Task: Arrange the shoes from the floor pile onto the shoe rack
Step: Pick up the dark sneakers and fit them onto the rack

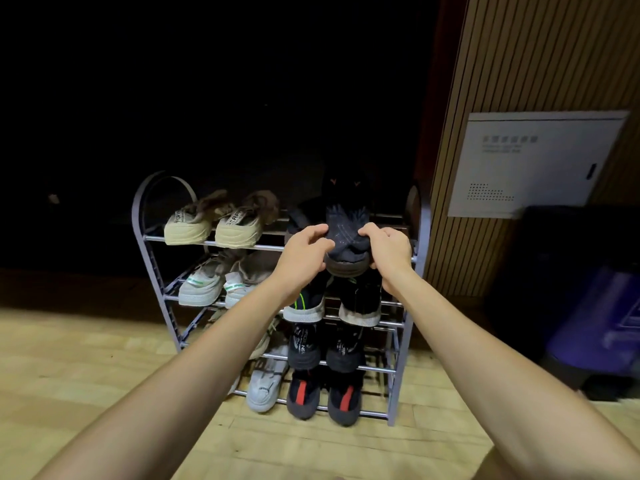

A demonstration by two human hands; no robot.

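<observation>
A grey metal shoe rack (149, 237) with several tiers stands on the wooden floor. A tall black knit shoe (346, 220) rests toe-forward at the right of the top tier, beside another dark shoe (303, 213). My left hand (304, 254) grips its toe from the left and my right hand (389, 252) grips it from the right. A beige pair with fur lining (214, 223) fills the top tier's left side. Lower tiers hold a pale green-striped pair (221, 282), a black pair with white soles (332, 306), a black pair (323, 348), and a black-and-red pair (323, 396).
A light grey shoe (265, 389) sits on the bottom tier. A slatted wooden wall (519, 64) with a white panel box (530, 164) rises at the right. A dark bin with a purple bag (588, 306) stands beside the rack. Behind the rack everything is dark.
</observation>
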